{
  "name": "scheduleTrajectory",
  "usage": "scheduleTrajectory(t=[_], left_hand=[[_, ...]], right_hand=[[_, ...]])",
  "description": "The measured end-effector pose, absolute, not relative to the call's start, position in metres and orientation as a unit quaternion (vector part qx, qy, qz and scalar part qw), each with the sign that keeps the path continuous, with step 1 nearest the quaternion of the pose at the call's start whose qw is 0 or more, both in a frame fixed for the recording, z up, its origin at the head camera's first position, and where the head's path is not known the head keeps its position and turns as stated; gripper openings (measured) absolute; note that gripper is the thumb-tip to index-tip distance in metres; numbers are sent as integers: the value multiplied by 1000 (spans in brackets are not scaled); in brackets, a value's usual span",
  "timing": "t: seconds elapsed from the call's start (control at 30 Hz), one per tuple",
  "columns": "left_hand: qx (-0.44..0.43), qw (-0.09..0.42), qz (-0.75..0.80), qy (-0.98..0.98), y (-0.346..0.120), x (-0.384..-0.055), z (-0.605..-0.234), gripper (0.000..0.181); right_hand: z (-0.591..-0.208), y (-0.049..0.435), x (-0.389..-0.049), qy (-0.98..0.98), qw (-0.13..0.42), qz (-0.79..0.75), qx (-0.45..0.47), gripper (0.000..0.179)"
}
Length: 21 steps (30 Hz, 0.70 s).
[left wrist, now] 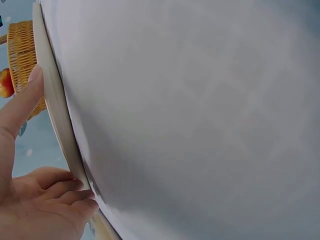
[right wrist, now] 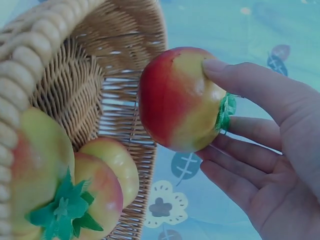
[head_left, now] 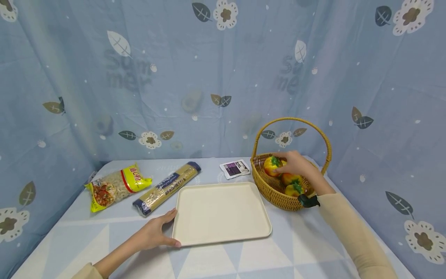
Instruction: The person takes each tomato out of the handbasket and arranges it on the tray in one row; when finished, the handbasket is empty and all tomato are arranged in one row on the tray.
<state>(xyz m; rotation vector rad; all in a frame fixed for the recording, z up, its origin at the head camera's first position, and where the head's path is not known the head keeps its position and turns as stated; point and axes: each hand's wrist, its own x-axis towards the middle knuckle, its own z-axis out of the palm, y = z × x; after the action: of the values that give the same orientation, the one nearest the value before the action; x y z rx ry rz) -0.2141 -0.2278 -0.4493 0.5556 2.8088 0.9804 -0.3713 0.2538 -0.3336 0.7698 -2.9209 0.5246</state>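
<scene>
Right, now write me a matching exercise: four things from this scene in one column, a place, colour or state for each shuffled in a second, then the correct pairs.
Column one:
1. left hand
2. spaghetti pack
3. right hand
4. basket

Column two:
A. holding a red-and-yellow fruit
B. golden-brown and woven
C. touching the edge of the cream tray
D. lying between the yellow-ended bag and the tray

Pairs: 1-C, 2-D, 3-A, 4-B
</scene>
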Motion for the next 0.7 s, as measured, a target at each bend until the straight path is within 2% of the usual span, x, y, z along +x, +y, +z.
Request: scheduleTrajectory(t=[0.33,0.7], left_hand=[[183,60,330,924,-228,-213,-449,113],[209,55,332,918,-231,-214,-450,113]], right_hand=[[-330,255,-355,-947,65,176,261,65],[-328,250,-344,-948,55,194,247,66]])
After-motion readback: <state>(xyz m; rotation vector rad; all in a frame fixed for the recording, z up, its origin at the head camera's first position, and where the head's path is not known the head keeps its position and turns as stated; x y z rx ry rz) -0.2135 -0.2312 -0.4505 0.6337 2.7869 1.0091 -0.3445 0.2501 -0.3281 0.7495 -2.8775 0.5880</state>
